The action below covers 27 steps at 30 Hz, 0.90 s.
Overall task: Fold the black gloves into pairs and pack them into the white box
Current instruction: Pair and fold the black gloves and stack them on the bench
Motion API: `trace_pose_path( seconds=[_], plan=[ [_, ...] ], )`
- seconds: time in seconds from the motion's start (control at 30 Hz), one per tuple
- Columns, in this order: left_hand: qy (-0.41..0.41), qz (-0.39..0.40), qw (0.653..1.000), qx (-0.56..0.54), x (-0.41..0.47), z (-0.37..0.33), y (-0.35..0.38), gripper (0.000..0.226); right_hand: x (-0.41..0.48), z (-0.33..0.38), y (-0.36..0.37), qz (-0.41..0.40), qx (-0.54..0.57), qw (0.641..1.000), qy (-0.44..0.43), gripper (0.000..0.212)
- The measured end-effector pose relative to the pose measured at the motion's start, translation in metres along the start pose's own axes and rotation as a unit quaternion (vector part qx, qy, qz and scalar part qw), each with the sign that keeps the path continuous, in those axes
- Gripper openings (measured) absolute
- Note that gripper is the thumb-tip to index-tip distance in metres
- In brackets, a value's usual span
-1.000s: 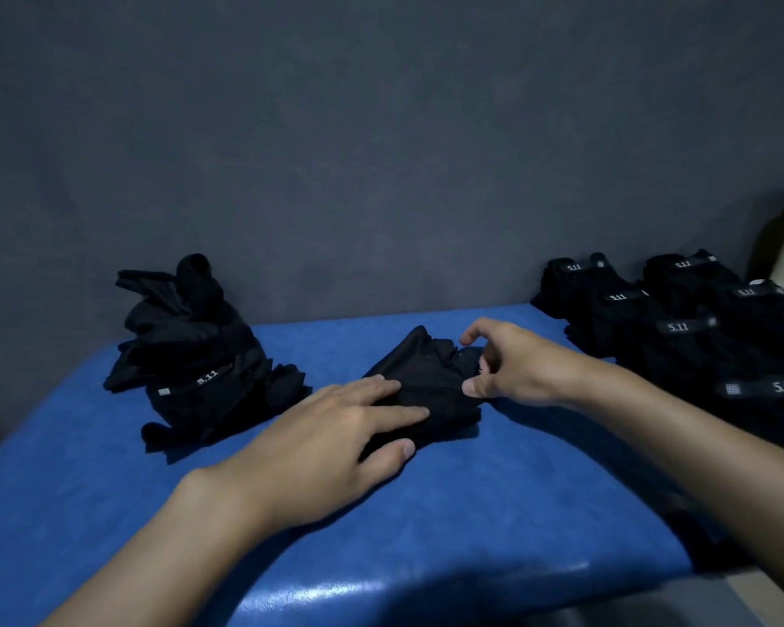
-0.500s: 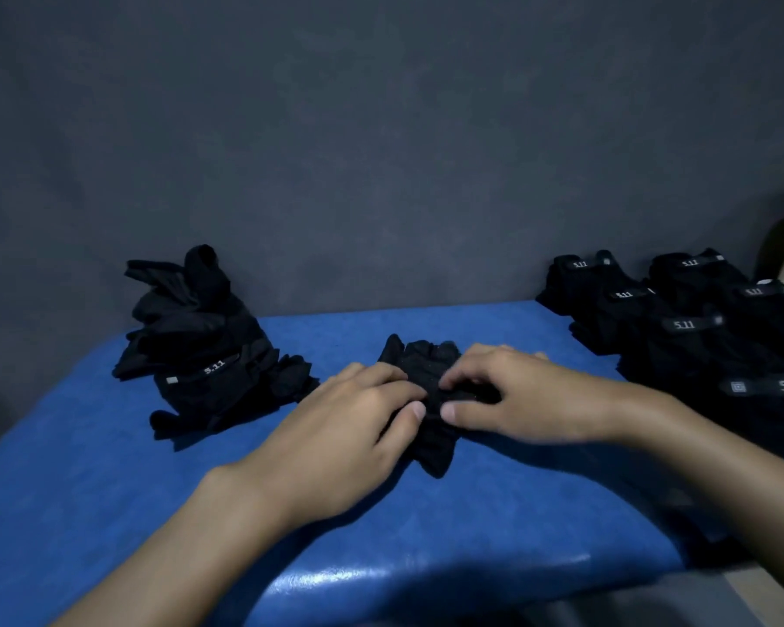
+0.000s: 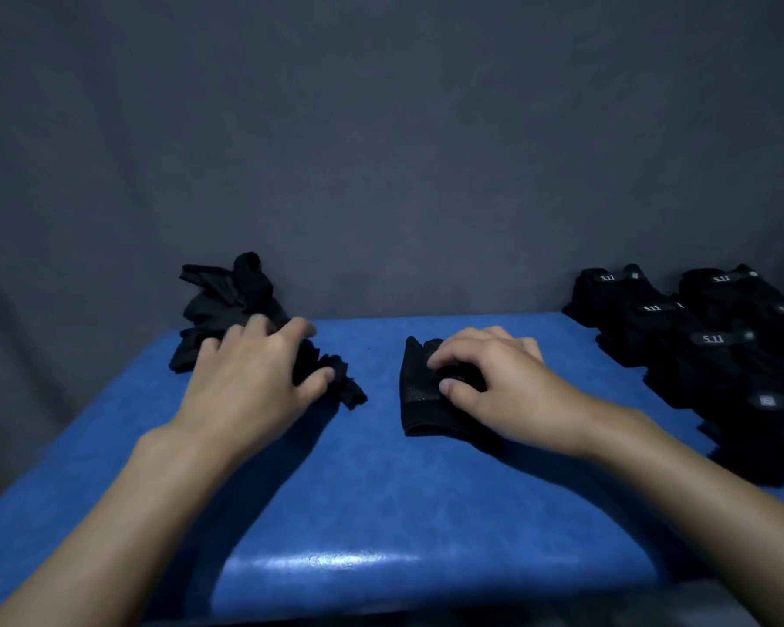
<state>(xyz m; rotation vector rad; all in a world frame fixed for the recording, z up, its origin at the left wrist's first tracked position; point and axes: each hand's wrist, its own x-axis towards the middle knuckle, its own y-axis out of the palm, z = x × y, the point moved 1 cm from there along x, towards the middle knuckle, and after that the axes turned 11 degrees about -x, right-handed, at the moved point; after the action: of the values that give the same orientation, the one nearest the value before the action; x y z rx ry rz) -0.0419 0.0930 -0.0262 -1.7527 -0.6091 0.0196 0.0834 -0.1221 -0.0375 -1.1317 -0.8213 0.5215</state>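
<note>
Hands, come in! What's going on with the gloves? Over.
Left hand grips loose glove at the pile. Right hand pinches folded glove, mid-table. White box not in view.

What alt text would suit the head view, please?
A person's right hand pinches folded black gloves on a blue table; the left hand grips a glove from a loose pile. Folded pairs lie at right.

A plain dark grey wall (image 3: 381, 151) is seen behind, filling the upper half of the view. Against it a table (image 3: 381, 491) with a blue, slightly glossy top is set, its near edge rounded. The scene is dimly lit, and a pale streak of reflected light (image 3: 336, 559) is caught along that edge.
</note>
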Motion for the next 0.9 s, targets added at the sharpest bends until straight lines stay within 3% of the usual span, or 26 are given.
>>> trace_pose_path(
  seconds=[0.07,0.2,0.27,0.4,0.5,0.57,0.67,0.77,0.9],
  plan=[
    [0.017,0.008,0.999,-0.035,-0.004,0.003,0.001,0.04,0.004,0.01,0.003,-0.016,0.011,1.0,-0.009,0.019],
    [0.049,-0.055,0.99,-0.122,-0.007,0.001,-0.001,0.023,0.012,0.028,0.011,-0.038,0.042,0.998,-0.026,0.022],
    [0.059,-0.084,0.979,-0.174,-0.007,0.001,-0.004,0.02,0.015,0.036,0.013,-0.032,0.063,0.997,-0.03,0.034],
    [0.096,-0.138,0.944,-0.282,-0.005,-0.004,-0.017,0.02,0.018,0.045,0.015,0.003,0.178,0.984,-0.012,0.076],
    [0.093,-0.165,0.906,-0.378,-0.004,-0.011,-0.027,0.02,0.022,0.051,0.012,-0.04,0.238,0.97,-0.002,0.088],
    [0.072,-0.173,0.876,-0.445,-0.003,-0.015,-0.031,0.021,0.023,0.056,0.007,-0.104,0.266,0.958,0.029,0.081],
    [0.031,-0.179,0.84,-0.511,-0.003,-0.019,-0.03,0.02,0.021,0.059,0.001,-0.182,0.295,0.935,0.072,0.054],
    [0.002,-0.163,0.813,-0.56,-0.003,-0.025,-0.025,0.021,0.02,0.059,0.004,-0.128,0.376,0.917,0.037,0.038],
    [-0.001,-0.127,0.786,-0.605,-0.004,-0.036,-0.021,0.019,0.018,0.06,0.007,-0.028,0.446,0.894,0.011,0.05]
  ],
)
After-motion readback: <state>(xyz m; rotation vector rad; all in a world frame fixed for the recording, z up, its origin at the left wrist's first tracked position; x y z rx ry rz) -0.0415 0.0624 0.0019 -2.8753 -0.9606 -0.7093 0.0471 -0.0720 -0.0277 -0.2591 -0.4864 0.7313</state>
